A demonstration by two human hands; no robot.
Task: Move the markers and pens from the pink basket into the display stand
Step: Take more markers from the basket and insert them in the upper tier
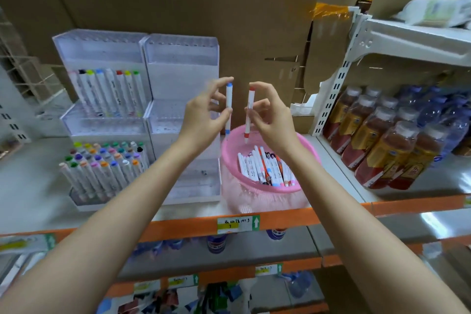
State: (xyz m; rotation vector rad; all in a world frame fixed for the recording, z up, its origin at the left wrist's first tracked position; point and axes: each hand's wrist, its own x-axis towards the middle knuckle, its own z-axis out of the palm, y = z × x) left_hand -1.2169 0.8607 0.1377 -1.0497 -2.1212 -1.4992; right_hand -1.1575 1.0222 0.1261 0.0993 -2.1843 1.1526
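Note:
A pink basket (257, 195) stands on the shelf with several white markers (265, 168) lying in it. Above it my left hand (204, 117) holds a blue-capped marker (229, 104) upright between fingertips. My right hand (272, 117) pinches a red-capped marker (249, 112), also upright. To the left stands a clear tiered display stand (107, 48); its left half carries a row of markers (109, 92) on the middle tier and a dense cluster (102, 163) on the lowest tier. The right half (182, 76) of the stand shows no markers.
Cardboard (204, 7) backs the shelf. A white shelf upright (339, 79) stands right of the basket, with bottled drinks (382, 140) beyond it. An orange shelf edge (178, 227) with a price label (238, 224) runs below. Lower shelves hold more goods.

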